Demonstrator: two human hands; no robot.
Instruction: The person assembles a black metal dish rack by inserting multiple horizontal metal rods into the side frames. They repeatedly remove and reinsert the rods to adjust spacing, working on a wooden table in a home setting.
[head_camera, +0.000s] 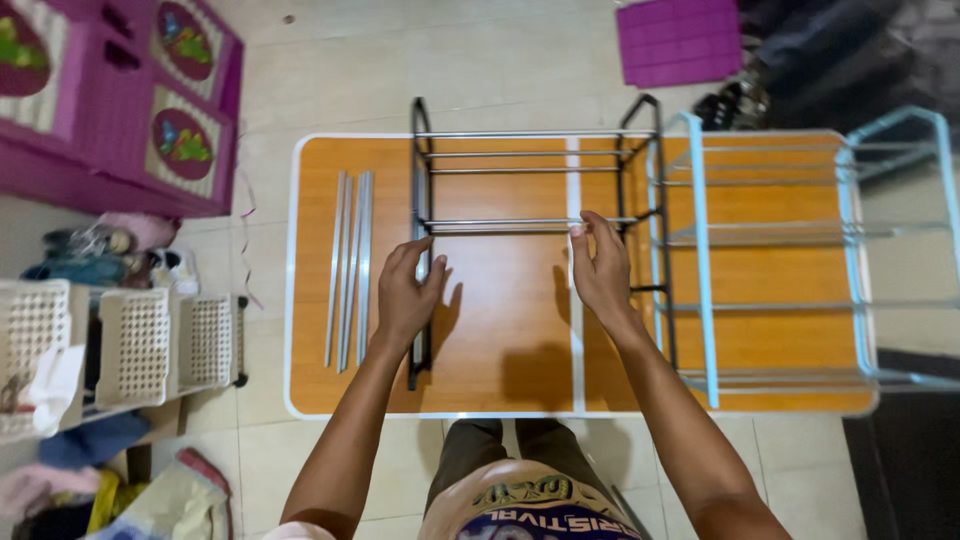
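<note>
Both bare forearms reach forward from the bottom of the view, elbows low and apart. The left hand (408, 295) is held back up, fingers loosely curled and pointing forward. The right hand (600, 268) is raised slightly further ahead, its fingertips (583, 224) pinched together.

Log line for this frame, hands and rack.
left hand: on black rack side frame | right hand: at rack rod | loose rods: left

Left hand (408, 295) grips the black rack (530, 180) side frame; right hand (600, 268) fingers (590, 225) touch a rack rod. Loose rods (350, 265) lie left on the desk (500, 350); blue rack (800, 240) stands right.
</note>
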